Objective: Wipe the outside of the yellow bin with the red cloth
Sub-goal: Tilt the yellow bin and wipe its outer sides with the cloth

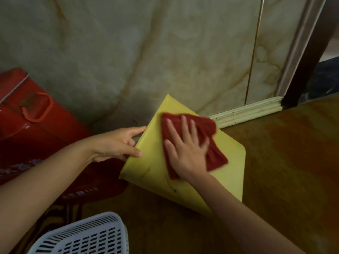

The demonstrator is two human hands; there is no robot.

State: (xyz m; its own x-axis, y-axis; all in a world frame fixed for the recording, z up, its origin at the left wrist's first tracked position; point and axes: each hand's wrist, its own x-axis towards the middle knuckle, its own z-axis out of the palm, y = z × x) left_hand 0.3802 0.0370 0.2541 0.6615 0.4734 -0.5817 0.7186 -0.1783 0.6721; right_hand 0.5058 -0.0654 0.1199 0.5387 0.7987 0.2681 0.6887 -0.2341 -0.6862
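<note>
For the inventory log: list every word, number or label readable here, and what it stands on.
Red bag: pale printed marks low on its side, near the left forearm and under the yellow bin, too blurred to read.
Yellow bin, red cloth, white basket: no text visible.

One yellow bin [187,173] is shown, tipped over on the floor. One red cloth [203,138] is counted, spread on the bin's upper face. Two bare hands are seen: one left hand [117,143] at the bin's edge and one right hand [187,149] laid flat on the cloth. One white slotted basket [86,237] is recorded at the lower edge. One red bag [27,114] with one visible loop handle [39,107] is noted at the left. One pale skirting moulding [247,110] is seen along the marbled wall, and one dark upright post [308,57] is counted at the right.
</note>
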